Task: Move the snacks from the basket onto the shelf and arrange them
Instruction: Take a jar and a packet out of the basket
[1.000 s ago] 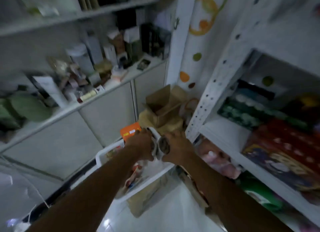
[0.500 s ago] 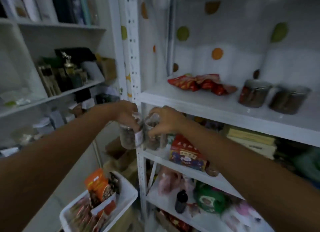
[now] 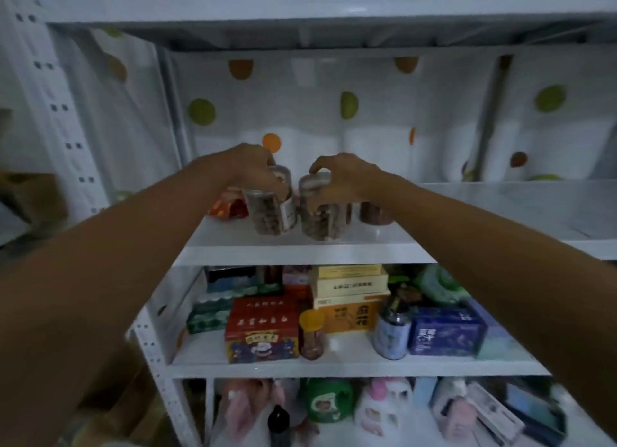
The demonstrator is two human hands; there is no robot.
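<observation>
**Shelf** [image 3: 314, 253]: white rack, several tiers. The upper tier takes the snacks. Its right stretch is bare board, so I judge there is room for a row. The basket is out of view.

**Boxes and tins** [image 3: 347, 299]: on the tier below, not mine to handle. I keep my forearms off them.

**Left hand** [image 3: 250, 166]: fingers [image 3: 278, 183] clamped over the lid of the left jar from above.

**Right hand** [image 3: 344, 179]: fingers [image 3: 317, 168] clamped over the lid of the right jar.

**Left jar** [image 3: 268, 214]: clear, brown snack inside, label turned to the right. It sits over the front of the upper tier, tilted a little. I cannot tell whether its base rests on the board.

**Right jar** [image 3: 319, 221]: same kind, just beside the left jar and almost touching it.

**Third jar** [image 3: 374, 214]: stands on the board behind my right wrist. I judge this is the row to join, so I push mine back level with it, labels forward. I set both bases flat, then let go of one jar at a time.

**Red packet** [image 3: 228, 208]: lies behind the left jar. I go back gently so as not to crush it.
</observation>
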